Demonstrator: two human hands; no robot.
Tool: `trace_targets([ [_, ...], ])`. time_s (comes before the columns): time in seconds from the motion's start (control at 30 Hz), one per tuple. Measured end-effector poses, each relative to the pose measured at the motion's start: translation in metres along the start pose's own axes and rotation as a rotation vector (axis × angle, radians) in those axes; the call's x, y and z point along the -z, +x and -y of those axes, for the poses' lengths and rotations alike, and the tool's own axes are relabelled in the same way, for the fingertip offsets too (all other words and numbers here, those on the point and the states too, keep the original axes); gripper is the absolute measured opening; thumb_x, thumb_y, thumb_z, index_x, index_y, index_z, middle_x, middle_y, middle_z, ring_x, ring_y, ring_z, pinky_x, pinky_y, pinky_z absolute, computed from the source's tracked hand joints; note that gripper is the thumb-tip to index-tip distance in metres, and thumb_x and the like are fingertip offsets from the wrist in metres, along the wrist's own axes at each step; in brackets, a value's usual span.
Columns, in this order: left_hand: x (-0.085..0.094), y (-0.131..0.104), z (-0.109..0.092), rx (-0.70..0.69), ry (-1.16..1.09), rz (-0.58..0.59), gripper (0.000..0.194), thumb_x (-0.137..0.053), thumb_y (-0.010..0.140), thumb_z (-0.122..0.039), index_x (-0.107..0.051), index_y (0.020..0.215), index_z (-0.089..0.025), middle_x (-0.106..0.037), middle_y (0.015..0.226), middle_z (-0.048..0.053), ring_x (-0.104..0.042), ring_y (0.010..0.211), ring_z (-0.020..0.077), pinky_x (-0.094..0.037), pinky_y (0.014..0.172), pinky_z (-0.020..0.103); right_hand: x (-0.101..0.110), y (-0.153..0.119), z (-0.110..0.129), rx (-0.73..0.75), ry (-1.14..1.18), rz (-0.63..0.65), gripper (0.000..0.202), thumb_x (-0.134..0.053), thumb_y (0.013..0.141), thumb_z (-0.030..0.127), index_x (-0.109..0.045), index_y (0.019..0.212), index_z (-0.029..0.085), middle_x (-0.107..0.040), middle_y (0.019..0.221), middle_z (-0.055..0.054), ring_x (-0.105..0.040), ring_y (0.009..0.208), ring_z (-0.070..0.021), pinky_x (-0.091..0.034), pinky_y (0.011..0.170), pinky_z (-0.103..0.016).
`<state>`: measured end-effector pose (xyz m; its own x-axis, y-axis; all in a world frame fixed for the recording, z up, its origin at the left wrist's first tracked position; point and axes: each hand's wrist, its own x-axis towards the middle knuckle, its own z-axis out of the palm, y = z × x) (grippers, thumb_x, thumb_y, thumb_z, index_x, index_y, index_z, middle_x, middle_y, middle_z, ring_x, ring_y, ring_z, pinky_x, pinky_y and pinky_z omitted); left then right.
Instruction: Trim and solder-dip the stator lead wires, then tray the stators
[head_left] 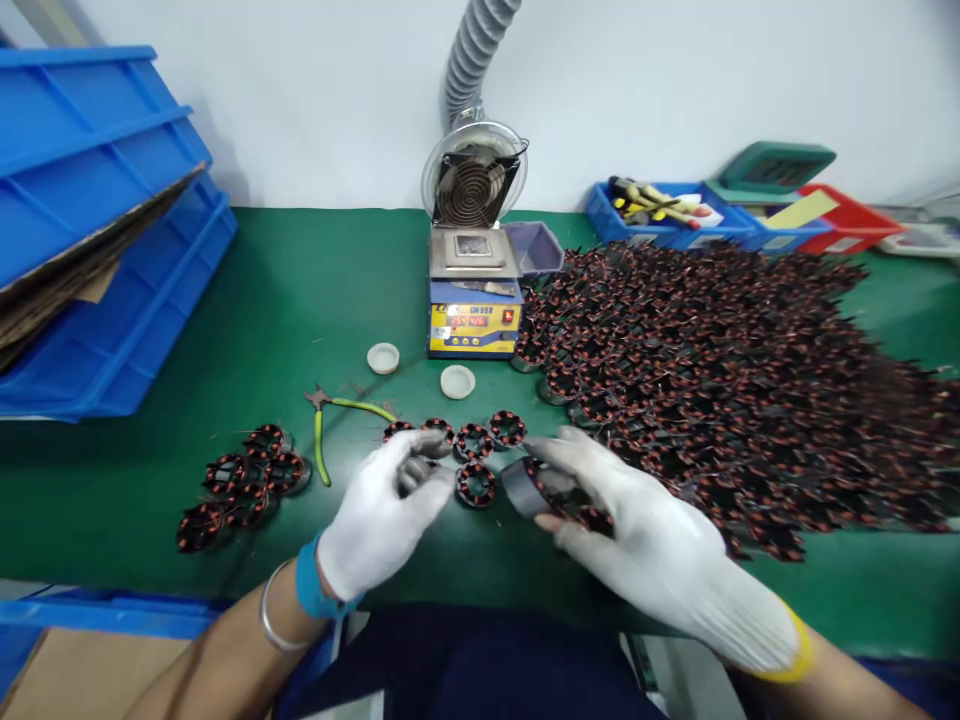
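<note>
My left hand, in a white glove with grey fingertips, curls its fingers just left of a small group of copper-wound rings; what it holds, if anything, is hidden. My right hand, gloved in white with a yellow cuff, grips a grey-sided wound ring tilted on its side, with another dark wound part partly under the fingers. Several like rings stand at the left. A dense field of wound rings covers the right side.
Green-handled cutters lie left of centre near two white dishes. Behind them stands a blue and yellow heater unit under a grey duct. Blue crates are stacked left; tool bins stand back right.
</note>
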<state>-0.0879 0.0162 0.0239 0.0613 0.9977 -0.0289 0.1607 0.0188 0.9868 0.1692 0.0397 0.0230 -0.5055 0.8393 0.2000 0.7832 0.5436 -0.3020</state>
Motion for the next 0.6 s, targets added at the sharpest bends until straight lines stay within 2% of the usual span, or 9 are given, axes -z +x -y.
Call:
trace_targets([
  [0.07,-0.001,0.001,-0.001,0.222,-0.278,0.314,0.063,-0.071,0.085,-0.051,-0.057,0.137,-0.019,-0.07,0.117,0.015,-0.069,0.067,0.0194,-0.054,0.055,0.03,0.01,0.009,0.018,0.13,0.176,0.004,0.054,-0.059,0.085,0.025,-0.057,0.139,0.024,-0.065,0.136,-0.008,-0.059,0.131,-0.0269,-0.056,0.103,-0.041],
  [0.1,-0.002,0.001,0.0,0.275,-0.388,0.429,0.073,-0.074,0.081,-0.057,-0.055,0.14,-0.018,-0.07,0.115,0.015,-0.067,0.063,0.0193,-0.052,0.052,0.03,0.012,0.015,0.027,0.192,0.237,-0.024,0.054,-0.06,0.085,0.025,-0.056,0.139,0.022,-0.066,0.135,-0.009,-0.06,0.131,-0.026,-0.055,0.105,-0.04],
  [0.13,-0.003,0.002,0.0,0.299,-0.469,0.483,0.078,-0.077,0.076,-0.061,-0.057,0.138,-0.017,-0.07,0.111,0.014,-0.066,0.063,0.0195,-0.051,0.051,0.029,0.012,0.021,0.035,0.235,0.272,-0.072,0.052,-0.061,0.085,0.026,-0.056,0.137,0.02,-0.066,0.133,-0.011,-0.06,0.13,-0.0264,-0.054,0.107,-0.042],
  [0.17,-0.003,0.002,0.001,0.303,-0.526,0.472,0.078,-0.081,0.071,-0.061,-0.061,0.133,-0.017,-0.071,0.106,0.012,-0.065,0.064,0.0195,-0.051,0.052,0.029,0.01,0.026,0.042,0.264,0.285,-0.134,0.05,-0.064,0.085,0.027,-0.057,0.134,0.018,-0.068,0.13,-0.013,-0.062,0.128,-0.0273,-0.053,0.109,-0.044],
  [0.27,-0.006,0.004,0.002,0.268,-0.664,0.297,0.072,-0.09,0.065,-0.054,-0.064,0.121,-0.017,-0.069,0.099,0.008,-0.063,0.068,0.0168,-0.052,0.056,0.026,0.0,0.037,0.05,0.283,0.289,-0.319,0.036,-0.068,0.087,0.029,-0.061,0.12,0.017,-0.071,0.116,-0.015,-0.067,0.117,-0.0291,-0.051,0.109,-0.052],
  [0.33,-0.009,0.004,0.002,0.227,-0.733,0.237,0.066,-0.091,0.066,-0.047,-0.063,0.117,-0.018,-0.066,0.093,0.005,-0.061,0.068,0.0144,-0.053,0.058,0.025,-0.007,0.039,0.047,0.279,0.311,-0.367,0.025,-0.065,0.09,0.022,-0.063,0.115,0.019,-0.073,0.109,-0.011,-0.069,0.111,-0.027,-0.052,0.108,-0.053],
  [0.4,-0.013,0.004,0.002,0.197,-0.782,0.218,0.059,-0.09,0.069,-0.043,-0.062,0.115,-0.018,-0.063,0.085,0.003,-0.058,0.066,0.0129,-0.054,0.059,0.025,-0.011,0.037,0.043,0.286,0.32,-0.417,0.025,-0.064,0.089,0.014,-0.064,0.113,0.021,-0.073,0.103,-0.008,-0.07,0.108,-0.025,-0.049,0.11,-0.055],
  [0.5,-0.018,0.001,0.003,0.186,-0.804,0.198,0.058,-0.088,0.073,-0.041,-0.058,0.117,-0.019,-0.065,0.092,0.004,-0.061,0.072,0.0146,-0.057,0.067,0.029,-0.014,0.036,0.041,0.325,0.306,-0.499,0.029,-0.065,0.085,0.008,-0.066,0.11,0.022,-0.073,0.097,-0.005,-0.069,0.105,-0.0239,-0.043,0.113,-0.06],
  [0.6,-0.018,-0.002,0.0,0.168,-0.748,0.151,0.06,-0.087,0.075,-0.041,-0.055,0.122,-0.021,-0.067,0.107,0.008,-0.066,0.088,0.0193,-0.057,0.08,0.034,-0.011,0.042,0.044,0.309,0.364,-0.484,0.023,-0.063,0.085,0.008,-0.066,0.103,0.022,-0.073,0.094,-0.003,-0.07,0.101,-0.0216,-0.044,0.113,-0.057],
])
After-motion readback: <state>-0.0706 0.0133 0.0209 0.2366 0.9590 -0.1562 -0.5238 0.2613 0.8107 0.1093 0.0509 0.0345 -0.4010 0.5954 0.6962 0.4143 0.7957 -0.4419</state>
